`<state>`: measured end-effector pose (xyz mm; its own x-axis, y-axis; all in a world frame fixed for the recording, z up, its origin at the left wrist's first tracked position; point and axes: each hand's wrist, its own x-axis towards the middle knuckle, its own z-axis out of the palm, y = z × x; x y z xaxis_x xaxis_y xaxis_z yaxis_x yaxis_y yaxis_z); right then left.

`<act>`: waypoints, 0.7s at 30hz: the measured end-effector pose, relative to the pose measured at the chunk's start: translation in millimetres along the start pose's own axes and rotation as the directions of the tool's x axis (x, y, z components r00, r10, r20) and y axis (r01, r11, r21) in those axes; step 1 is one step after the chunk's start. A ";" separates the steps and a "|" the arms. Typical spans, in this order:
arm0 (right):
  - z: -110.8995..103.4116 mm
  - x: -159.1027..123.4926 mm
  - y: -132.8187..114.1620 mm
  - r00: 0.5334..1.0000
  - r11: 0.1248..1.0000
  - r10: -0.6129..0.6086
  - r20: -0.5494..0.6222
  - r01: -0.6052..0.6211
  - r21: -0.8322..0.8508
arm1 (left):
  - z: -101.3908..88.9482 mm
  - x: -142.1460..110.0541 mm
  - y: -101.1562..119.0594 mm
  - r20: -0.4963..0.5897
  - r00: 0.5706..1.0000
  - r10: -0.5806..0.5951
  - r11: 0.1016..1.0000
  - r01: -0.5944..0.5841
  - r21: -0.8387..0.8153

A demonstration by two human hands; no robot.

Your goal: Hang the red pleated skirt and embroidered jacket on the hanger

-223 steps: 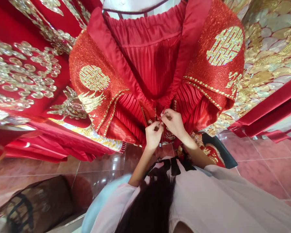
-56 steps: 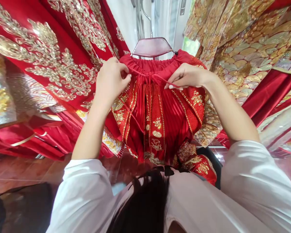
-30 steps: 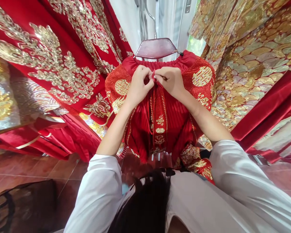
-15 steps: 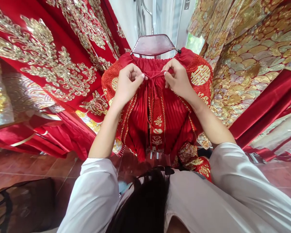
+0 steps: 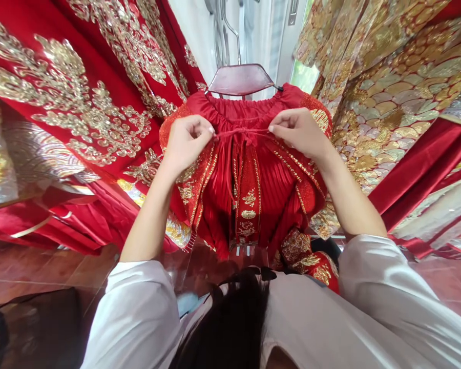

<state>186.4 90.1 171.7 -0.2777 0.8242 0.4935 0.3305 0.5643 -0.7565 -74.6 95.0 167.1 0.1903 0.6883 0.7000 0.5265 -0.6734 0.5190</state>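
A red garment (image 5: 249, 174) with gold embroidery and a gathered neckline hangs on a hanger (image 5: 240, 79) in front of me. Across its neck runs a thin red drawstring (image 5: 236, 134), stretched sideways with a knot or bow near the middle. My left hand (image 5: 190, 138) pinches one side of the drawstring at the left of the neckline. The other side is pinched between the fingers of my right hand (image 5: 301, 130). Below the knot, pleated red cloth and a central embroidered band hang down.
A red gown with silver-gold beadwork (image 5: 126, 102) hangs on the left. Gold scale-patterned clothing (image 5: 369, 113) hangs on the right. Folded red embroidered cloth (image 5: 311, 259) lies close to my body. On the tiled floor at lower left stands a dark bag (image 5: 34, 328).
My hands have moved apart, left hand to the left and right hand to the right, pulling the drawstring straighter. The loops at the knot have shrunk, and the collar sits slightly lower in view.
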 end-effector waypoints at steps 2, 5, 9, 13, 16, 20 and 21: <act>-9.4 -5.1 2.2 0.975 0.975 -0.111 -0.192 0.069 -0.210 | -11.4 10.1 4.3 -0.102 0.982 0.158 0.982 -0.146 0.122; -21.5 -8.5 9.5 0.893 0.891 -0.267 -0.361 0.087 -0.445 | -25.4 36.3 2.2 -0.043 0.951 0.307 0.916 -0.283 0.285; -35.1 -5.8 30.1 0.903 0.832 -0.303 -0.303 0.096 -0.546 | -30.3 62.2 -15.3 0.274 0.959 0.077 0.955 -0.150 0.256; -56.4 6.9 49.0 0.935 0.891 -0.248 -0.254 0.117 -0.439 | -22.5 60.2 -31.8 0.096 0.991 0.096 0.970 -0.115 0.212; -77.0 22.8 54.9 0.963 0.959 -0.172 -0.207 0.115 -0.260 | -17.8 50.7 -38.6 -0.174 0.977 0.123 0.970 -0.081 0.231; -86.4 36.7 58.7 0.991 0.999 0.049 -0.127 -0.045 0.031 | -23.9 41.9 -35.6 -0.172 0.982 0.083 0.948 -0.024 0.317; -84.5 37.1 60.4 0.990 0.994 0.081 -0.111 -0.071 0.086 | -27.2 42.1 -34.0 -0.123 0.991 0.049 0.947 -0.007 0.322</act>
<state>272.2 158.8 180.6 -0.1479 0.8672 0.4755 0.2702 0.4979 -0.8241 -107.1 139.5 192.3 0.1130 0.6160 0.7796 0.7641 -0.5554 0.3281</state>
